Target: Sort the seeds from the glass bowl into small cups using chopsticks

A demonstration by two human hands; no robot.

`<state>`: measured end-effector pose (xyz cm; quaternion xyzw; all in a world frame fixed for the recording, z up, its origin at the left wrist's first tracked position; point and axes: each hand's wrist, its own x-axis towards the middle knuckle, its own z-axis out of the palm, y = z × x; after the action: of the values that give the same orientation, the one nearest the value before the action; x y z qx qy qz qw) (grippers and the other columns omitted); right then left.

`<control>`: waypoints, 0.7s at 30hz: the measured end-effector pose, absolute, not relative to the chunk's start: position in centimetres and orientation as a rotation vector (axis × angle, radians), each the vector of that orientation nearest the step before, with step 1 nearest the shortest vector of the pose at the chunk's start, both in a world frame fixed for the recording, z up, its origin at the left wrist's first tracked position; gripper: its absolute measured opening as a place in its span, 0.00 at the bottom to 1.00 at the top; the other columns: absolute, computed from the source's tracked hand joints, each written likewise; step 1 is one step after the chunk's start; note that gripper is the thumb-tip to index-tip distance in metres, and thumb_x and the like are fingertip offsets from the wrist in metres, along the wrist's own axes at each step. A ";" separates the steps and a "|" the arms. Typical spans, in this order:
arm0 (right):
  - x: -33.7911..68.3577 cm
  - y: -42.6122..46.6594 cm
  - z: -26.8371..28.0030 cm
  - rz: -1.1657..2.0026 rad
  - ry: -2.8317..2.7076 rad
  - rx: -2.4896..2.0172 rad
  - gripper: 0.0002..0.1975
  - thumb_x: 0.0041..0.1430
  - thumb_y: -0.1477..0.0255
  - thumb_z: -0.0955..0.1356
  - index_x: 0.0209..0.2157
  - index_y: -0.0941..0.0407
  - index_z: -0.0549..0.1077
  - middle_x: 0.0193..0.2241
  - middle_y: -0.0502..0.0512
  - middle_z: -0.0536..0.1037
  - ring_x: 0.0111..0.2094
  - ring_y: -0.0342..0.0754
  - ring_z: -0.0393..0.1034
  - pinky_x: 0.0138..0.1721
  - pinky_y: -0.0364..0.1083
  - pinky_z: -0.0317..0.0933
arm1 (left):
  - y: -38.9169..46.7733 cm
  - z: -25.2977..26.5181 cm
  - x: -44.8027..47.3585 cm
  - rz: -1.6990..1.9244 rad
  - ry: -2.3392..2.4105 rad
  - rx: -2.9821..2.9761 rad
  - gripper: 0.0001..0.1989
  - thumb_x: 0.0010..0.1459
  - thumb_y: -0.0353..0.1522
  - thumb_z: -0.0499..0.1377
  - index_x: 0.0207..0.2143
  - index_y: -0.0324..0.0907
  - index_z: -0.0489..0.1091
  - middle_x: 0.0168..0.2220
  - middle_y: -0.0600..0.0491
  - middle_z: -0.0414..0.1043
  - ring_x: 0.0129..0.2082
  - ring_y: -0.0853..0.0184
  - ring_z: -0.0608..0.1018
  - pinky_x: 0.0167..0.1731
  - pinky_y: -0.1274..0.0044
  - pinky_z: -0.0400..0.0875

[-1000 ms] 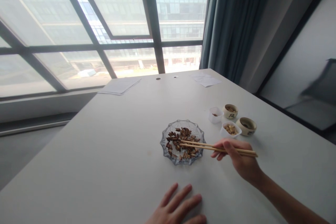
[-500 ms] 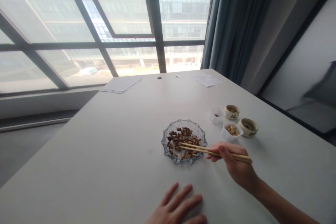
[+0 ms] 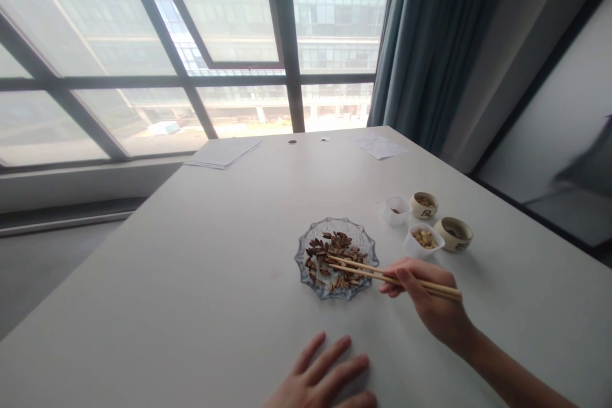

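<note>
My right hand (image 3: 423, 287) grips a pair of wooden chopsticks (image 3: 406, 281). Their tips reach into a scalloped glass dish (image 3: 302, 271), among many brown, striped, seed-like pieces (image 3: 338, 243). Whether the tips pinch a piece is too small to tell. My left hand (image 3: 325, 376) lies on the table with fingers spread, in front of the dish, holding nothing. Beyond my right hand stand a small white cup of pale nut-like pieces (image 3: 423, 239) and another white cup (image 3: 396, 211) with a little dark content.
Beside the white cups are two cream ceramic cups, a farther one (image 3: 424, 206) and a nearer one (image 3: 453, 234), both with something inside. Paper sheets lie at the white table's (image 3: 191, 268) far left (image 3: 222, 153) and far right (image 3: 381, 146). A window and a blue curtain (image 3: 425, 44) stand behind.
The chopstick tips have spread slightly apart and moved up a little within the dish. My right hand has shifted slightly right; my left hand has stayed put.
</note>
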<state>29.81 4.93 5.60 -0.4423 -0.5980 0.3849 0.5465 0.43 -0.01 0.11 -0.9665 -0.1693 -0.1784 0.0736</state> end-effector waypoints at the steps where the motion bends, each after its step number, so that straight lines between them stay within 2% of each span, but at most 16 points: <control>1: 29.8 4.9 5.7 0.892 -1.450 -1.035 0.15 0.73 0.61 0.69 0.37 0.55 0.85 0.31 0.58 0.86 0.29 0.51 0.83 0.31 0.46 0.79 | 0.0 0.2 0.4 -0.540 -0.507 -2.900 0.21 0.72 0.39 0.66 0.64 0.59 0.72 0.69 0.59 0.68 0.70 0.58 0.70 0.72 0.59 0.56; 6: 29.5 4.9 6.2 0.850 -1.521 -0.957 0.16 0.73 0.64 0.69 0.35 0.54 0.86 0.33 0.58 0.86 0.31 0.50 0.83 0.30 0.44 0.78 | 0.0 0.5 0.5 -0.527 -0.505 -2.902 0.20 0.72 0.39 0.65 0.64 0.59 0.72 0.69 0.59 0.68 0.69 0.59 0.70 0.72 0.61 0.57; 14: 29.5 4.9 5.8 0.831 -1.303 -1.014 0.17 0.71 0.59 0.70 0.36 0.54 0.87 0.31 0.59 0.87 0.29 0.55 0.86 0.30 0.48 0.82 | 0.1 0.7 0.5 -0.500 -0.502 -2.917 0.21 0.71 0.39 0.66 0.64 0.59 0.72 0.69 0.59 0.68 0.69 0.59 0.70 0.73 0.61 0.56; 18: 31.2 5.5 7.0 0.659 -1.136 -1.099 0.19 0.68 0.55 0.72 0.35 0.56 0.86 0.28 0.60 0.87 0.28 0.58 0.86 0.31 0.51 0.83 | 0.0 0.8 0.5 -0.501 -0.509 -2.919 0.21 0.71 0.39 0.67 0.64 0.59 0.72 0.69 0.59 0.69 0.69 0.59 0.70 0.73 0.61 0.56; 21: 33.7 6.5 7.8 0.481 -0.999 -1.153 0.19 0.67 0.54 0.73 0.35 0.57 0.86 0.29 0.60 0.87 0.29 0.58 0.86 0.33 0.52 0.84 | 0.0 0.8 0.5 -0.506 -0.499 -2.918 0.20 0.71 0.39 0.66 0.63 0.58 0.73 0.69 0.59 0.69 0.69 0.59 0.70 0.73 0.61 0.56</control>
<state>33.69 6.53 7.85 -0.5171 -0.4479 0.2155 0.6967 0.51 0.04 0.79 -0.9693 -0.1656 -0.1682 0.0689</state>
